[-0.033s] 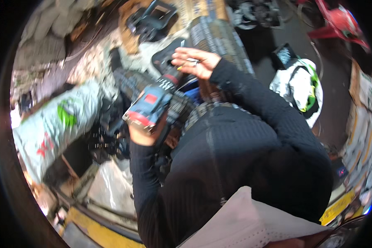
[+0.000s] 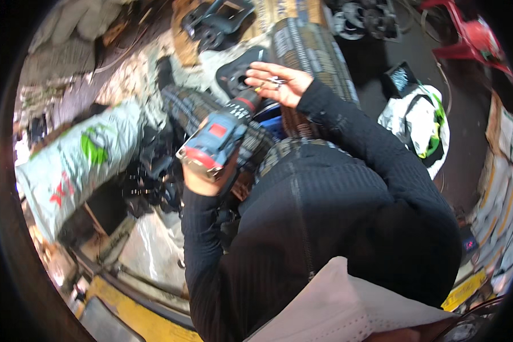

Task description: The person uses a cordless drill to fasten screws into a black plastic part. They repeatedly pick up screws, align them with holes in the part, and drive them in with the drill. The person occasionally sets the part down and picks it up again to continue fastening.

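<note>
My left hand (image 2: pixel 206 181) is closed around the grip of a blue and red cordless drill (image 2: pixel 216 137), whose front end points up and away from me. My right hand (image 2: pixel 285 82) is palm up beyond the drill's chuck, fingers stretched out. Several small metal pieces that look like screws (image 2: pixel 277 81) lie across it. Just left of the fingertips is a black moulded plastic part (image 2: pixel 231 74), resting on pale cloth by my lap. The drill's tip is partly hidden near the right fingers, where a small yellow spot shows.
Another black plastic part (image 2: pixel 219 23) lies farther off. A white sack (image 2: pixel 91 159) stands at left beside a heap of black parts (image 2: pixel 148 182). To the right are a white bag (image 2: pixel 433 125), a dark box of small pieces (image 2: pixel 400 78) and a red plastic chair (image 2: pixel 473 43).
The scene has shifted slightly right in view. My right palm appears a little more open to view. The drill stays in my left hand.
</note>
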Available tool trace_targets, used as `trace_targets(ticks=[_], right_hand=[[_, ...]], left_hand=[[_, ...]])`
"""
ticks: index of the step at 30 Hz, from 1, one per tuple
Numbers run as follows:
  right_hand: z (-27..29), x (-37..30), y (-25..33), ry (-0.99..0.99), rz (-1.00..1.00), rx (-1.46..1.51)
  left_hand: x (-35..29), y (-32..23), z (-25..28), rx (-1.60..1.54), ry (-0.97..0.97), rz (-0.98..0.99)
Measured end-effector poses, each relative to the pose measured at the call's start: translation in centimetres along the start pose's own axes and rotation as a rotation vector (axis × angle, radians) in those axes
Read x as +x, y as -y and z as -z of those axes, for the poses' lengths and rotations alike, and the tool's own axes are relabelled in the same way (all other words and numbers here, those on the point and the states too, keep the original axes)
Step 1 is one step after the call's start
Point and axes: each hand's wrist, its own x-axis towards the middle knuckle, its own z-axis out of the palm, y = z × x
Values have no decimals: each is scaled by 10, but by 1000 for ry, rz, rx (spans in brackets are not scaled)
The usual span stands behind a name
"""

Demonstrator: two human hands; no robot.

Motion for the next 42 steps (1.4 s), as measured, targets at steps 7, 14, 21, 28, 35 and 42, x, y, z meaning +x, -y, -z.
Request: trace_targets(ticks=[7, 14, 21, 28, 35, 42], right_hand=[[-5, 10, -4, -77, -97, -204], [-10, 10, -4, -80, -77, -276], [-9, 6, -6, -219, -167, -274], [-6, 4, -12, -121, -163, -274], [-2, 8, -12, -52, -198, -148], [0, 8, -13, -13, -174, -134]], left_hand=[[6, 3, -7, -16, 20, 112], [7, 7, -5, -65, 90, 103], [-4, 5, 3, -266, -18, 269], [-7, 14, -2, -47, 20, 101], [-4, 11, -2, -78, 60, 131], [-2, 12, -4, -69, 31, 117]])
